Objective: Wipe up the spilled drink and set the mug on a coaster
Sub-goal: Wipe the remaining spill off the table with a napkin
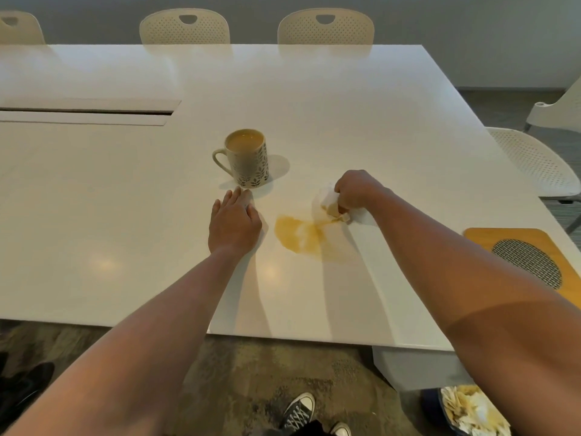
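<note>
White tabletop (345, 121) fills our view, glossy enough to mirror the ceiling lights. Between our hands lies the spill (298, 234), a tan puddle, thick at its left edge and smeared thin toward the right. Our right hand (355, 190) curls round a crumpled white tissue (328, 199) just beyond the spill's right end; the wad's lower edge is stained brown and touches the wet streak. Our left hand (234, 220) rests flat on the table left of the spill, fingers straight and together, holding nothing. Just past those fingertips stands the mug (248, 158), upright, cream with a dark leaf pattern, handle to the left, nearly full of milky brown drink. Well to the right of our right arm, at the table's edge, lies the coaster (528, 256), a yellow-orange board with a round mesh inset. Cream perforated chairs (325, 28) line the far side before a grey wall, and another stands at the right. Below the table's near edge we see mottled floor and sneakers (298, 410).
</note>
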A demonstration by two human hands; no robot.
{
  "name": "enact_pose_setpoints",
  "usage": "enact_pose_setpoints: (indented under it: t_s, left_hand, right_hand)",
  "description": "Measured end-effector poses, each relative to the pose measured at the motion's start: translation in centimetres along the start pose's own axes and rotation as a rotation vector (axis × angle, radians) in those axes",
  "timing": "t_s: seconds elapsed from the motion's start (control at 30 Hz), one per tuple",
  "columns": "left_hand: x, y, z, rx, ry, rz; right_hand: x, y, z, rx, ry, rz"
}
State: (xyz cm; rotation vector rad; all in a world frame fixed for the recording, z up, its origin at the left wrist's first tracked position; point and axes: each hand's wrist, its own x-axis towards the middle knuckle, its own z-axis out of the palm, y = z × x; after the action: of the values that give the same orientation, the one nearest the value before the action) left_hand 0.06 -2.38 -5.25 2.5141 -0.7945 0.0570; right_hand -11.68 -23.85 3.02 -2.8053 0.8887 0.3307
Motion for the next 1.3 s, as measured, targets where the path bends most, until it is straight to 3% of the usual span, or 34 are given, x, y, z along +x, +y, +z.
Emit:
enact_pose_setpoints:
  t_s: [0.13, 0.33, 0.53, 0.6, 0.7, 0.9, 1.3]
  left_hand:
    - [0.1, -0.1, 0.1, 0.007, -0.001, 0.005]
    - [0.1, -0.1, 0.1, 0.009, -0.007, -0.001]
    - [0.1, 0.0, 0.0, 0.017, -0.008, 0.003]
    - [0.1, 0.0, 0.0, 0.017, -0.006, 0.002]
    - [0.1, 0.0, 0.0, 0.022, -0.002, 0.003]
    - [0.2, -0.1, 0.1, 0.024, 0.006, 0.01]
    - [0.1, -0.1, 0.1, 0.008, 0.01, 0.004]
  right_hand:
    - [-0.5, 0.7, -0.8, 0.109, -0.097, 0.1]
    - [-1.3, 1.2, -2.4, 1.056, -0.195, 0.133]
    - [-0.9, 1.3, -1.0, 1.449, -0.189, 0.18]
    - [-1.0, 1.5, 0.0, 1.407, -0.183, 0.222]
    - [-1.2, 1.6, 0.9, 1.105, -0.089, 0.269]
    - [-2.1, 0.9, 1.3, 0.471, 0.164, 0.065]
    - [-2.1, -1.7, 2.4, 0.019, 0.297, -0.074]
